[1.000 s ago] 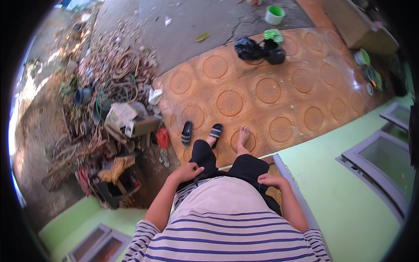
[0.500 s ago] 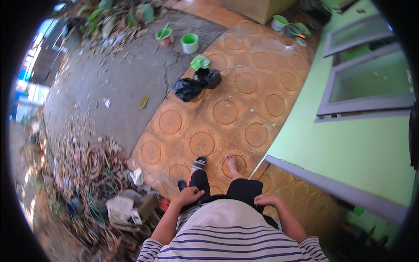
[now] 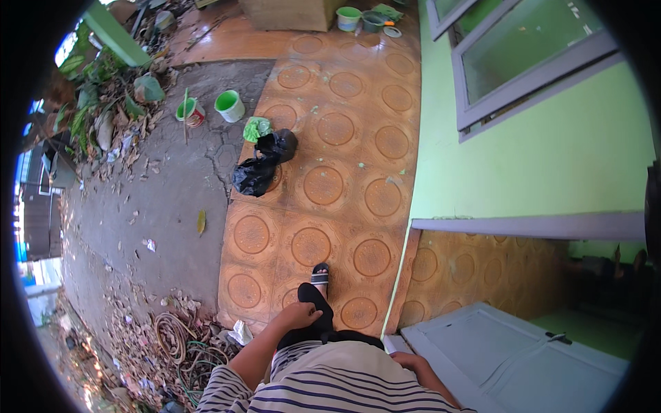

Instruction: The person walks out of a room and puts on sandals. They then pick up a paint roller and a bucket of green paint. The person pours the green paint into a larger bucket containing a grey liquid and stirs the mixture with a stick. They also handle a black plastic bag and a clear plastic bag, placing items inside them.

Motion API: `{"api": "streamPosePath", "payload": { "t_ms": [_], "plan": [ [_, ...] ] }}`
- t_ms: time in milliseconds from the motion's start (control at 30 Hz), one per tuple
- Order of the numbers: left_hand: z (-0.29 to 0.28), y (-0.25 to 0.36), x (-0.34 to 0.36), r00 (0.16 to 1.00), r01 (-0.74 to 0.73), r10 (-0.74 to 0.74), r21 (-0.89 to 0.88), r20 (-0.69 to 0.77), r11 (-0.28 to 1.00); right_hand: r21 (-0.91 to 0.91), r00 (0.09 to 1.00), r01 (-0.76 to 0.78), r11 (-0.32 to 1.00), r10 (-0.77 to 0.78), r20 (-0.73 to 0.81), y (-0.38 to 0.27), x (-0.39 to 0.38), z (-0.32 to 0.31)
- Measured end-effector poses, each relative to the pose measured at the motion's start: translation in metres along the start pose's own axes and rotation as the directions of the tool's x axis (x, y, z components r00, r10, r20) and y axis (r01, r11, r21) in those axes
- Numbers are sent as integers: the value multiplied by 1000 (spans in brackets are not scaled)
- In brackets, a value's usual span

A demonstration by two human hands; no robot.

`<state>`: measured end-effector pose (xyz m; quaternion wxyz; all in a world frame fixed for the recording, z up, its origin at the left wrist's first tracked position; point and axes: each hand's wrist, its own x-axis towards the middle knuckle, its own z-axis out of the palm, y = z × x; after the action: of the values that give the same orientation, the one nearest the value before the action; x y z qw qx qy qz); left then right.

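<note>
The left hand (image 3: 301,316) curls, fingers together, against the black trousers (image 3: 313,294), worn above the near edge of the tiled floor (image 3: 387,165); whether it pinches cloth cannot be told. The right hand (image 3: 407,363) is beside the white door (image 3: 482,351), its fingers too hidden to read. A swinging door might knock that hand. The sandal (image 3: 320,274) could snag on the black bag (image 3: 255,177) at the floor's left edge, causing a stumble.

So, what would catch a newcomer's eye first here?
Probably the black plastic bags on the orange tiles, with a bright green bundle beside them, left of centre. The pale green wall stands at right. Low down, the left hand is at the black trousers.
</note>
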<state>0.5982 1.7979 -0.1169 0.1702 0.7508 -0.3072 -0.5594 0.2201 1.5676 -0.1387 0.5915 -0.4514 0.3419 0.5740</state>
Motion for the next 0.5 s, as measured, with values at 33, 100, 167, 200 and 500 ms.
{"api": "streamPosePath", "payload": {
  "t_ms": [33,100,167,200,500],
  "plan": [
    [1,1,6,999,4,-5,33,38,999,46,1000,25,999,-25,7,11,3,12],
    [0,5,14,993,20,-32,103,114,994,179,993,41,983,-60,99,9,-5,38],
    [7,0,18,986,-9,-16,149,164,989,276,997,42,960,-57,49,-34,-57,64],
    [9,0,24,981,-40,6,172,192,984,319,998,52,946,-58,7,-25,-54,75],
    [-13,48,54,934,-200,53,396,353,896,378,959,231,896,-144,-245,81,43,120]
  ]
}}
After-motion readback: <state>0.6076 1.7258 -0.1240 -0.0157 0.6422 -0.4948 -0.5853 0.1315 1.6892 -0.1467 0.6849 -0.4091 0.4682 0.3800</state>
